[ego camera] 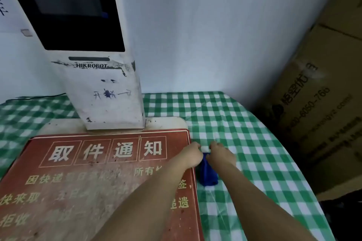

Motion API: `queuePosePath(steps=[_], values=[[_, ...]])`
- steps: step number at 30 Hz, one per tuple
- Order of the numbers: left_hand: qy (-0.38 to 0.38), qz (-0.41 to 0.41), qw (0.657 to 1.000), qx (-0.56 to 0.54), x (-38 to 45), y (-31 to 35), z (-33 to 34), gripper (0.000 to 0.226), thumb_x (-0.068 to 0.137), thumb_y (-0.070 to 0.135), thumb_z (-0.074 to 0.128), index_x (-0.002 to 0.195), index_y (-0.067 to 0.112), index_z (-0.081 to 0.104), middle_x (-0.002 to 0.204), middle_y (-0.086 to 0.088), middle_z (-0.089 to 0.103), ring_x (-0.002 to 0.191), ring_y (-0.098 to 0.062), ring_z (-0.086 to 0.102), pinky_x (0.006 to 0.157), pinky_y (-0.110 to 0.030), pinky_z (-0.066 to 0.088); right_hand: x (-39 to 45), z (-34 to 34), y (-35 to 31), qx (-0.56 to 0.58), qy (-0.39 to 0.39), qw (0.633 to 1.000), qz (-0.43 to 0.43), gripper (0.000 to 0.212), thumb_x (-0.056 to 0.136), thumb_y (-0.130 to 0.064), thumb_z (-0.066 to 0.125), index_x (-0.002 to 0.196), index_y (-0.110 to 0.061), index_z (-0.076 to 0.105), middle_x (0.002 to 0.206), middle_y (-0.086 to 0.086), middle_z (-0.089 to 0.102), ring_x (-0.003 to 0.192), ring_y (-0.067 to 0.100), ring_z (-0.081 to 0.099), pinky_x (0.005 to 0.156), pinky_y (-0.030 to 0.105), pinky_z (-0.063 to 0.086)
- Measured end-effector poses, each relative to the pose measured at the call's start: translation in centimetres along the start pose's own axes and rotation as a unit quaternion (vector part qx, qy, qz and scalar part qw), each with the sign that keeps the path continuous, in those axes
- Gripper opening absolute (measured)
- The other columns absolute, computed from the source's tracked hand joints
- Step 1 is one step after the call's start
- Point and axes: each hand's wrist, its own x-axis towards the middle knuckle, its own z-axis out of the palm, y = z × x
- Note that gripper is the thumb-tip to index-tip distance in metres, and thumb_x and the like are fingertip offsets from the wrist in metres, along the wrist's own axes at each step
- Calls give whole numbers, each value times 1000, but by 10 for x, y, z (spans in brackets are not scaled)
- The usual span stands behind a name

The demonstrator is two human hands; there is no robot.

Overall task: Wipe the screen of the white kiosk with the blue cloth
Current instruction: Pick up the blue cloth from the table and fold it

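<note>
The white kiosk (pixel 109 92) stands at the back left of the table, its dark screen (pixel 68 6) tilted up and facing me. A blue cloth (pixel 208 174) lies bunched on the green checked tablecloth, just right of the red sign. My left hand (pixel 191 154) and my right hand (pixel 220 152) meet over the cloth's far end, fingers curled down onto it. Both hands appear to pinch the cloth's top edge; the fingertips themselves are hidden behind the knuckles.
A red notice board (pixel 98 182) with pale lettering lies flat before the kiosk. The green checked tablecloth (pixel 244 133) covers the table up to the white wall. Cardboard boxes (pixel 317 103) are stacked at the right. A black cable (pixel 35 97) runs behind the kiosk.
</note>
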Motion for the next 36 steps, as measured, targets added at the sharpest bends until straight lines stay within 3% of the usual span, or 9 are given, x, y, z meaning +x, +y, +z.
queuePosePath(steps=[3,7,10,12,18,21,25,30,36], values=[[-22,-11,1000,-18,5,-3,10,52,93,4,34,144,7,37,147,-14,42,130,-30,45,108,-34,37,2,11,5,13,-12,999,42,41,95,-26,46,133,-13,36,133,6,45,113,24,53,82,33,47],[-29,-15,999,-41,7,-3,18,44,96,2,34,140,4,40,135,-16,50,124,-29,48,97,-32,39,5,24,10,49,-48,994,86,45,94,-37,50,128,-12,36,128,7,51,110,25,56,78,33,46],[-30,-18,998,-53,12,-7,21,28,94,-1,33,99,17,54,87,-2,52,100,-21,48,83,-27,35,8,33,11,118,-66,981,138,48,91,-38,55,126,-11,35,122,8,56,107,26,58,78,33,47],[-24,-25,999,-42,10,-7,20,28,92,-2,33,79,16,48,78,-3,48,91,-19,46,78,-27,33,10,39,12,162,-80,970,165,47,89,-35,57,123,-10,37,117,9,59,104,26,59,74,33,47],[-5,-32,998,-58,3,-2,9,20,92,3,36,84,14,50,81,-3,51,85,-21,48,75,-29,35,19,39,17,346,-116,921,138,31,81,-20,61,105,-2,56,99,15,64,88,27,63,67,33,51],[1,-35,996,-82,-3,5,2,20,94,7,39,81,18,50,88,-5,53,78,-17,48,69,-26,36,19,21,16,455,-99,875,137,37,81,-13,65,113,1,52,105,18,62,92,30,61,71,37,53],[38,-55,992,-106,-17,25,-13,10,94,16,44,101,9,45,80,-2,46,66,-12,42,57,-24,29,7,-29,9,552,-61,826,102,48,83,-6,65,127,-2,45,119,20,57,103,32,59,84,41,52],[57,-50,972,-221,-43,60,-40,54,97,42,43,138,6,43,136,-11,53,118,-24,53,83,-25,35,-13,-95,-5,614,-56,787,16,27,90,-20,63,113,-8,53,101,7,61,83,18,60,68,29,51],[135,54,935,-324,-90,95,-86,29,96,23,50,119,7,57,105,-8,61,94,-22,55,66,-22,45,-44,-169,-30,636,-63,763,-94,12,93,-25,59,92,-13,60,88,2,66,77,16,61,61,25,49]])
